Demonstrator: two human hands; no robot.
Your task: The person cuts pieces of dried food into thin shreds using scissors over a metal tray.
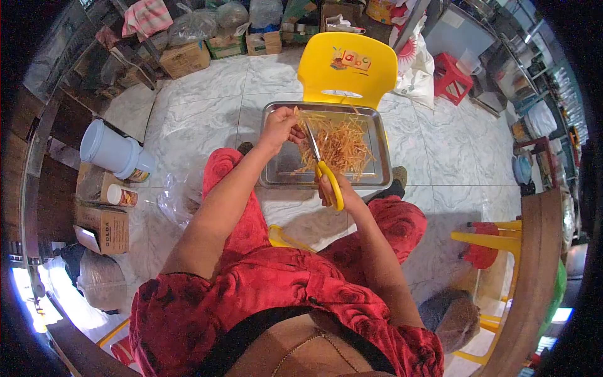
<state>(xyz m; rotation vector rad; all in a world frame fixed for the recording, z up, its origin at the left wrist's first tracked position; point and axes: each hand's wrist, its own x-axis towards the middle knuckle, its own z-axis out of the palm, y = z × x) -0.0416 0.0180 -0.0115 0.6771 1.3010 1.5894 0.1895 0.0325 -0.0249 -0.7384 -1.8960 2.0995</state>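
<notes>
Yellow-handled scissors [329, 178] are gripped in my right hand [339, 191], over the near side of a metal tray [271, 174]. Their blades point up and left, with the tips close to my left hand [282, 129]. That hand is closed at the tray's left side, its fingers pinching a thin tan dried strip [296, 112]. A loose heap of similar tan and brown strips [342, 146] covers the middle and right of the tray. Whether the blades touch the held strip I cannot tell.
The tray rests in front of a yellow chair back [347, 63]. White buckets [113, 149] and a cardboard box [110, 229] stand on the left. A red stool [452, 78] is at the back right, and a yellow-legged stool [487, 239] at the right. Bags and boxes line the back.
</notes>
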